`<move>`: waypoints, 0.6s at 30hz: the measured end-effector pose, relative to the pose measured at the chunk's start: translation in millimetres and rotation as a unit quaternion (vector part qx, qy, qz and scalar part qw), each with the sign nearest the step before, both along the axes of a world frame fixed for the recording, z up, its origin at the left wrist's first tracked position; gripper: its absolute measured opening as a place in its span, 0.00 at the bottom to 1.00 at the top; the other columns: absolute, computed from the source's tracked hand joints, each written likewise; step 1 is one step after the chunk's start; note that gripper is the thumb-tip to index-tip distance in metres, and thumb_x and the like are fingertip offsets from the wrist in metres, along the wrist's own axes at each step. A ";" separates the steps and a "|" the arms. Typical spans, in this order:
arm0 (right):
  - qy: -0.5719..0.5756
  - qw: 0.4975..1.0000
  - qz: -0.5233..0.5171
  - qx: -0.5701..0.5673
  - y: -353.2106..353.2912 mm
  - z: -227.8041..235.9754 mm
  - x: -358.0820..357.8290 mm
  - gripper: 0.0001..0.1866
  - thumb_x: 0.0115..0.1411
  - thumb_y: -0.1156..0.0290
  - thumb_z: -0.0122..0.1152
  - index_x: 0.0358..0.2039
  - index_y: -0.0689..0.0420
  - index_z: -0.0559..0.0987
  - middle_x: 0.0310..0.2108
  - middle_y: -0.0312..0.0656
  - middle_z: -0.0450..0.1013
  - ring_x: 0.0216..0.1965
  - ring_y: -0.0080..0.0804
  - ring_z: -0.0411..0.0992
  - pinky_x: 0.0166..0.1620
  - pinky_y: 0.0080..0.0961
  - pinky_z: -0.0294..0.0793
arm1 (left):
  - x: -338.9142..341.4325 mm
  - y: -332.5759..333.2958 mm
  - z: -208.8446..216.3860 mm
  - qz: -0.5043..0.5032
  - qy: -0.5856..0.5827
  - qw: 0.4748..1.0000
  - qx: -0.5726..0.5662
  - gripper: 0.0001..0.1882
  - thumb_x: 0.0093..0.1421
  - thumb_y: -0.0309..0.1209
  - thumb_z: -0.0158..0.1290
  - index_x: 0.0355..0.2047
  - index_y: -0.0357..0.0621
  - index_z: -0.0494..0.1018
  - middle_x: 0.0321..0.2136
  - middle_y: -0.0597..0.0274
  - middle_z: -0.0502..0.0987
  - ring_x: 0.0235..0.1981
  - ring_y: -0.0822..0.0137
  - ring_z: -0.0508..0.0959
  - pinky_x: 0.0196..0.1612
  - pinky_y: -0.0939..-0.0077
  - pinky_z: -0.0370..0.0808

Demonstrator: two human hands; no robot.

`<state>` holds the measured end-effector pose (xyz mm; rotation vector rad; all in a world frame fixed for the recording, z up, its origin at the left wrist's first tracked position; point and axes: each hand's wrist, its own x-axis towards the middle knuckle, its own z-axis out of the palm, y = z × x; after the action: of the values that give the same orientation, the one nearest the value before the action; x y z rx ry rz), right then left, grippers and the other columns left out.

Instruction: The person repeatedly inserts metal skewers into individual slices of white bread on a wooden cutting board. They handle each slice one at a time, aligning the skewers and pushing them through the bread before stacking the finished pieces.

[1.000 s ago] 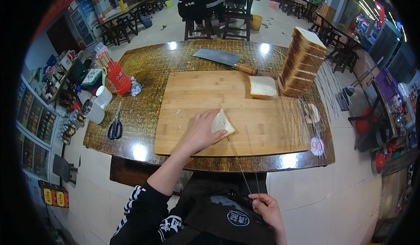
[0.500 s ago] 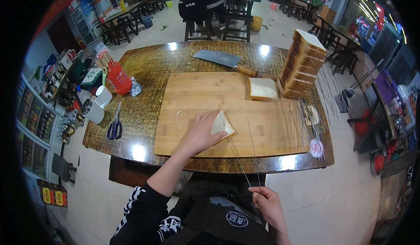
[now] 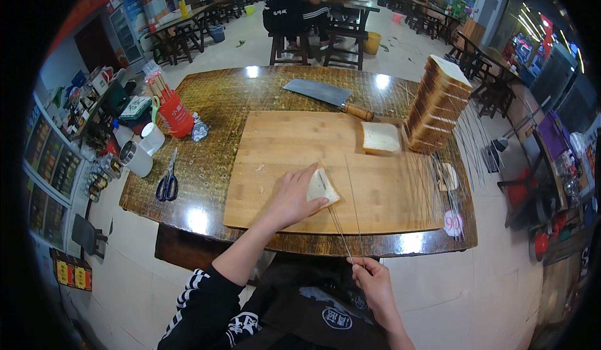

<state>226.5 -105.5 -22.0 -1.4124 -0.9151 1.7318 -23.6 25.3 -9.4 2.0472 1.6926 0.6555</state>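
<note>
On the wooden cutting board (image 3: 282, 137), my left hand (image 3: 288, 193) grips a white bread slice (image 3: 322, 188), fingers over its far edge and thumb on its near side. Below the table's front edge, my right hand (image 3: 374, 279) is closed on thin metal skewers (image 3: 340, 230). Some of these run up to the slice's near edge; whether their tips are inside the bread is hidden. Another skewer in that hand points up over the board, right of the slice and apart from it. A second bread slice (image 3: 380, 138) lies near the board's far right corner.
A tall bread stack (image 3: 435, 106) with skewers sticking out rises at the right, near loose skewers (image 3: 429, 190). Behind the board lies a cleaver (image 3: 318, 91). Scissors (image 3: 167, 186), a red skewer holder (image 3: 177, 118) and a white canister (image 3: 136, 160) are at the left.
My right hand has moved slightly forward and left with the skewers, closer to the table edge. My left hand keeps its hold on the bread slice. The whole view has tilted up a little.
</note>
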 end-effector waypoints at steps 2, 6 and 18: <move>-0.003 1.000 0.001 -0.006 -1.3 -0.6 0.3 0.12 0.65 0.76 0.56 0.47 0.61 0.80 0.24 0.29 0.69 0.21 0.10 0.58 0.23 0.09 0.55 | 1.0 -6.8 5.3 -0.035 0.053 0.998 0.028 0.42 0.57 0.53 0.58 0.68 0.53 0.57 0.64 0.47 0.61 0.64 0.45 0.58 0.67 0.48 0.51; 0.017 1.000 -0.002 -0.003 -3.4 -6.8 1.6 0.12 0.65 0.76 0.56 0.48 0.61 0.80 0.24 0.29 0.69 0.21 0.10 0.58 0.23 0.09 0.55 | 3.3 -14.5 -3.0 -0.071 0.176 0.978 0.086 0.34 0.59 0.57 0.54 0.65 0.71 0.63 0.66 0.44 0.55 0.65 0.43 0.56 0.67 0.37 0.46; 0.066 0.994 0.001 -0.090 -46.5 11.1 31.7 0.12 0.66 0.80 0.51 0.47 0.69 0.76 0.20 0.33 0.66 0.17 0.14 0.56 0.22 0.13 0.54 | 6.8 -15.6 -8.5 -0.062 0.144 0.982 0.105 0.29 0.60 0.53 0.55 0.62 0.71 0.67 0.64 0.45 0.57 0.63 0.44 0.57 0.66 0.39 0.48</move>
<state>258.2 -152.1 -11.0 -1.3907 -0.7043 1.9243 -16.8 9.6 -17.9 2.4769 1.6891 0.5359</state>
